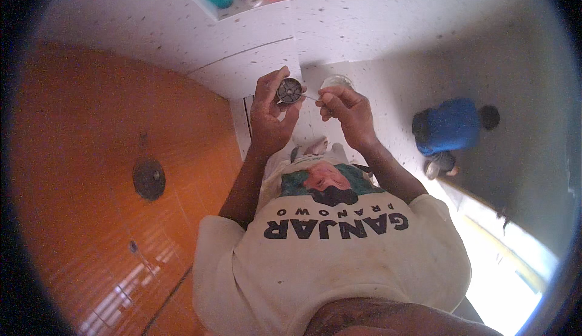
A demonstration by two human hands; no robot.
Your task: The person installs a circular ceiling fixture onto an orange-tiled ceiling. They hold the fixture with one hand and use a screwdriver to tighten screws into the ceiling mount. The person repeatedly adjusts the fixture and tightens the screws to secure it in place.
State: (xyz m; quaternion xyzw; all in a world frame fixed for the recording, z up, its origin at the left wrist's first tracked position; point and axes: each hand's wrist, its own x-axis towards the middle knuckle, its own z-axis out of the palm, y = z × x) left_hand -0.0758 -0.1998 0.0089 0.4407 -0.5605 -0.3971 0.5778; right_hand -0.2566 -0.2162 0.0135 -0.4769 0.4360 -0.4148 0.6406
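The left hand (270, 120) holds a round, spoked part (290, 90), the right hand (351, 111) a thin piece (310, 97) (kind unclear).

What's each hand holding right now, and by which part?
The left hand holds a round, spoked grey piece around its outer rim. The right hand pinches a thin strand or rod near one end, fingertips covering that end.

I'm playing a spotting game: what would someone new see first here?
Probably the orange wall, filling much of the left side. Then a person in blue at the right. In the upper middle, the left hand holds a round grey thing, and the right hand pinches a thin rod.
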